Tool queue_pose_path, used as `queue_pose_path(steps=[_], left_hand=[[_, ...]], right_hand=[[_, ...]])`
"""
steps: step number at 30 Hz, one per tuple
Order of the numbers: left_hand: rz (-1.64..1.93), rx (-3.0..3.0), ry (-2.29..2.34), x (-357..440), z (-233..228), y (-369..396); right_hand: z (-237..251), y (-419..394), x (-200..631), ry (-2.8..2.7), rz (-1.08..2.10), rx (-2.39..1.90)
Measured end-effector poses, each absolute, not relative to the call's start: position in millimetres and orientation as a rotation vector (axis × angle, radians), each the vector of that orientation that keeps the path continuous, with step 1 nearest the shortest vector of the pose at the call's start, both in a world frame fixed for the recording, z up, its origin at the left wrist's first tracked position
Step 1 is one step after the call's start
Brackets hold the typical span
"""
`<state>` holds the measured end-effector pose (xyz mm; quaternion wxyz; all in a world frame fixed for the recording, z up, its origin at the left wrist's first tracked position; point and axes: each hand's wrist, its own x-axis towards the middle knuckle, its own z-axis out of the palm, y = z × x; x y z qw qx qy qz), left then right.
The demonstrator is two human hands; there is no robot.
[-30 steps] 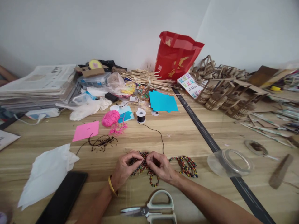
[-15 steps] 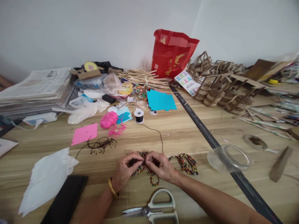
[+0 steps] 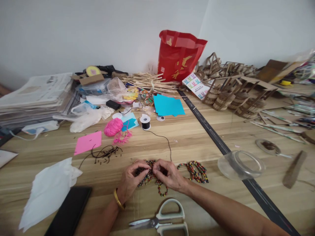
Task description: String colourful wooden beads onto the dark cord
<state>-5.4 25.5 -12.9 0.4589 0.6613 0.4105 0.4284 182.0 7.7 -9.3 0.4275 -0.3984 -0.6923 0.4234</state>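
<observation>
Nothing has shifted since a second ago: my left hand point(image 3: 130, 180) and right hand point(image 3: 169, 175) stay pinched, fingers closed on the multicoloured wooden bead strands point(image 3: 149, 173) mid-worktop. White-handled scissors point(image 3: 162, 220) lie just behind my wrists at the near edge; bare wooden worktop point(image 3: 192, 137) opens ahead.
</observation>
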Motion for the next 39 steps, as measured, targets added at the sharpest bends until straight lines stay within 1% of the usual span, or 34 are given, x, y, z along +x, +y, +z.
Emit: queue_pose_path(steps=[21,39], left_hand=[[1.081,1.814,0.971,-1.3,-7.2,26.5],[1.086,1.763,1.036,-4.4,-9.6,26.6]], right_hand=[[-12.3,7.9,181.2,-1.742,1.06,-1.003],[-13.1,7.8,180.3,-1.714,1.075,-1.006]])
